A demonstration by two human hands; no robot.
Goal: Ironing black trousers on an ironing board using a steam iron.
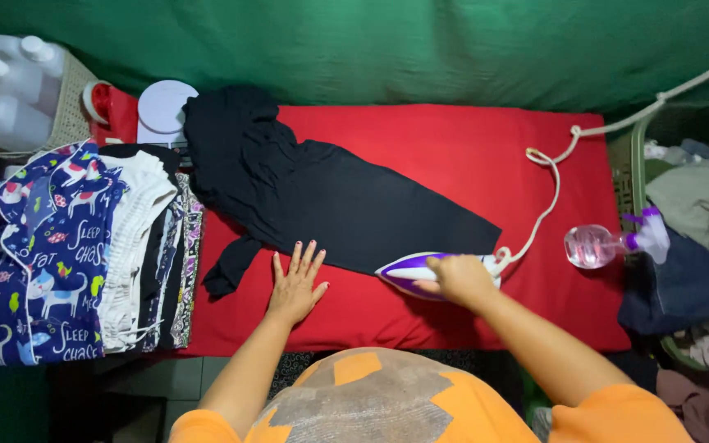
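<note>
A black garment (pixel 322 197) lies spread across the red ironing cloth (pixel 469 148). My left hand (pixel 295 283) rests flat, fingers apart, on the red cloth at the garment's near edge. My right hand (pixel 457 277) grips the handle of a purple and white iron (pixel 408 272), which sits at the garment's lower right edge. The iron's white cord (pixel 553 184) runs up and off to the right.
A stack of folded clothes (pixel 84 246) lies at the left, with white plastic jugs (pixel 10 90) behind it. A clear spray bottle (pixel 605 244) lies at the right edge beside a basket of unfolded laundry (pixel 699 246). A green cloth hangs behind.
</note>
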